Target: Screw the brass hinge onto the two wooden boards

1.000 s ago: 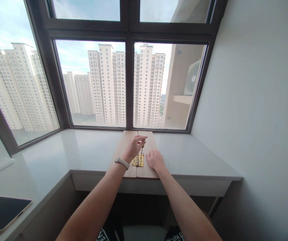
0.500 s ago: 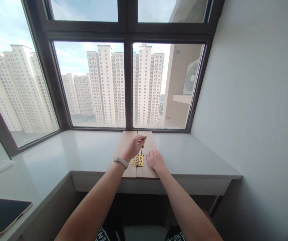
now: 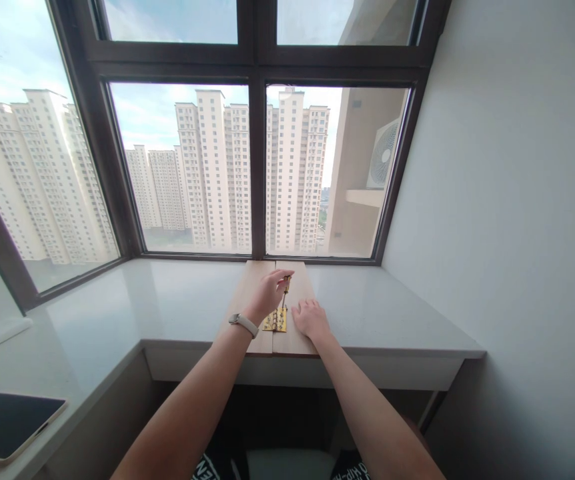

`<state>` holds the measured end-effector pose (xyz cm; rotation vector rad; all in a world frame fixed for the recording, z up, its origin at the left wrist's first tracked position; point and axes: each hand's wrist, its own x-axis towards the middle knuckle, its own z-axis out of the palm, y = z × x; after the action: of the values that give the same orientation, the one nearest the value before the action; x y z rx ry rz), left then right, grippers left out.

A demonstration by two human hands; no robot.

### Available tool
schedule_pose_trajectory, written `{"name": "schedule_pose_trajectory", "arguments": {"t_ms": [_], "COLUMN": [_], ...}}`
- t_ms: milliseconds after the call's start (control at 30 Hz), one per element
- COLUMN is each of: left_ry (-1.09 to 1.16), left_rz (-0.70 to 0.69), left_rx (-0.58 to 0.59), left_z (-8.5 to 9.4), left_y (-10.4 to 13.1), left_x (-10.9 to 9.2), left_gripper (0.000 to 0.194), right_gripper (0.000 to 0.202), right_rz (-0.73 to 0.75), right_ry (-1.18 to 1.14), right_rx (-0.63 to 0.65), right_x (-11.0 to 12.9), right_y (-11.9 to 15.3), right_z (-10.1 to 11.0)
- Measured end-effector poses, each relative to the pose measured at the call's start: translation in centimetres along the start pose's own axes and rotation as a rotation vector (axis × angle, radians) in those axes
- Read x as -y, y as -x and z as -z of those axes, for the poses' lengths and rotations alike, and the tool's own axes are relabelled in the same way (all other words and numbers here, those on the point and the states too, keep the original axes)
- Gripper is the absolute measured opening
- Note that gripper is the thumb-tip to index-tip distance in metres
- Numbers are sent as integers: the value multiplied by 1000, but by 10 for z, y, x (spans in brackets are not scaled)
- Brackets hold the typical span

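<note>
My left hand (image 3: 269, 293), with a watch (image 3: 243, 324) on its wrist, grips the top of a small yellow and black screwdriver (image 3: 286, 289). The shaft points down to the upper right part of a gold hinge (image 3: 280, 321). Several screws stand in the hinge, which lies across the seam between two light wooden boards (image 3: 255, 345). Just right of the hinge, my right hand (image 3: 310, 317) rests on the right board, its fingers lying flat.
The boards lie on a white counter (image 3: 182, 300) below a dark-framed window (image 3: 257, 167). A tablet (image 3: 10, 425) sits at the lower left. A white wall (image 3: 507, 167) rises on the right.
The fingers of my left hand have shifted slightly at the top of the screwdriver, and more of its handle shows. My right hand stays in place.
</note>
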<state>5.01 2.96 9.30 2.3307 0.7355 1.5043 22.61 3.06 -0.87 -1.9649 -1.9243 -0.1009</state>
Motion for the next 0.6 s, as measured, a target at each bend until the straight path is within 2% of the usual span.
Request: {"name": "schedule_pose_trajectory", "arguments": {"t_ms": [133, 400, 600], "left_ry": [-43, -39, -65], "left_rz": [9, -54, 8], "left_rx": [-34, 44, -37], "left_z": [0, 4, 4], "left_y": [1, -2, 0], "left_x": [-3, -9, 0], "left_gripper": [27, 34, 28], "right_gripper": [49, 48, 48], "right_rz": [-7, 2, -13], "right_ry": [6, 3, 1], "right_rx": [13, -15, 12], "right_x": [0, 0, 0], "right_y": [0, 0, 0], "right_z": [0, -1, 0]}}
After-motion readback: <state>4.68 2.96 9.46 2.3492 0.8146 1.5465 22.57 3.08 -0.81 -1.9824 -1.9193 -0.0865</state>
